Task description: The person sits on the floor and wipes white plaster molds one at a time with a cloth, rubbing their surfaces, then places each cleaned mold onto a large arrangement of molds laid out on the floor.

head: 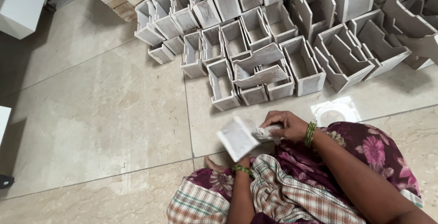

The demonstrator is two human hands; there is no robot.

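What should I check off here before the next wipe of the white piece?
1. White wooden piece off the floor, over the lap: ok.
2. Left hand gripping it: cannot tell, mostly hidden behind it.
3. Right hand holding the cloth: ok.
4. Cloth touching the piece: ok.
5. Rows of white boxes apart from the hands: ok.
6. Piece's surface state: cannot tell, blurred.

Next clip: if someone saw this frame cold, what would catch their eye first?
First, the crowd of whitewashed wooden boxes packed in rows on the tiled floor, filling the upper half of the view. Then, low and centre, the person's own hands: the left hand holds up a small white board while the right hand presses a crumpled cloth against it, green bangles on the wrist.
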